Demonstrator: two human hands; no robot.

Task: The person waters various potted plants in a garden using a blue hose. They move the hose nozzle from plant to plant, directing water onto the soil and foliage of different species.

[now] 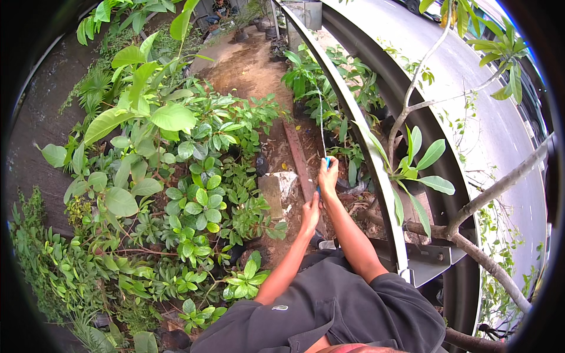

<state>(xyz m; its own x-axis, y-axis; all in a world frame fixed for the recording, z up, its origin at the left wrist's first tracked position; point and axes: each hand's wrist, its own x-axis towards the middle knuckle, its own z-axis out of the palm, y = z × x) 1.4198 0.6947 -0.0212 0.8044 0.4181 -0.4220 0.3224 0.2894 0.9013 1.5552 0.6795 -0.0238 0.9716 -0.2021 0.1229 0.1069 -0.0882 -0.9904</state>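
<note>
Near the middle of the head view, my right hand (328, 175) is closed around a slim blue tube (327, 162), which looks like a hose end. Just below and to its left, my left hand (310, 213) grips the lower part of the same tube. From the tube's top a thin whitish line (322, 123), seemingly a water jet, runs up to the leafy potted plants (300, 77) between the path and the metal rail. Where the tube goes below my left hand is hidden.
Dense leafy plants (203, 198) crowd the left side. A curved metal guardrail (375, 163) and bare branches (472, 207) stand at the right, with a road (481, 88) beyond. A reddish plank (296, 154) and a flat slab (270, 196) lie on the path. A seated person (220, 9) is far off.
</note>
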